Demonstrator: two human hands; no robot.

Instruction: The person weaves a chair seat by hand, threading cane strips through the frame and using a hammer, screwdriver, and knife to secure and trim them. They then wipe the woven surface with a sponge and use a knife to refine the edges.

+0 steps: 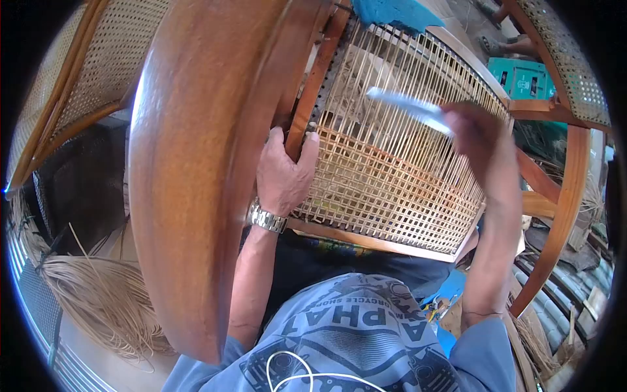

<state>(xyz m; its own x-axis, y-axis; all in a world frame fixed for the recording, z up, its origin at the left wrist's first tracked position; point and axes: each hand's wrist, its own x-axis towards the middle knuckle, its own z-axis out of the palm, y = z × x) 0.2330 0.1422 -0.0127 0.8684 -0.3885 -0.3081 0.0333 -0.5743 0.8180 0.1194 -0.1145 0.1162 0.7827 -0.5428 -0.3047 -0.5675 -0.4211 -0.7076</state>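
Observation:
A chair seat frame lies across my lap, with a cane panel (392, 189) part-woven in it. The near half is a square lattice, while the far half shows only strands running one way. My left hand (287, 173), wearing a metal watch, grips the wooden rail (318, 78) at the panel's left edge, thumb and fingers on either side of it. Above the panel's right part, my right hand (475, 134) is closed around a flat, pale strip-like tool (411, 108). Motion smears both, and the tool's exact kind does not show.
A broad polished wooden chair part (196, 163) rises close on the left. Beside it lies a bundle of cane strands (98, 294). Blue cloth (392, 13) covers the panel's far corner. A green box (522, 78) and another chair frame (565, 196) stand at right.

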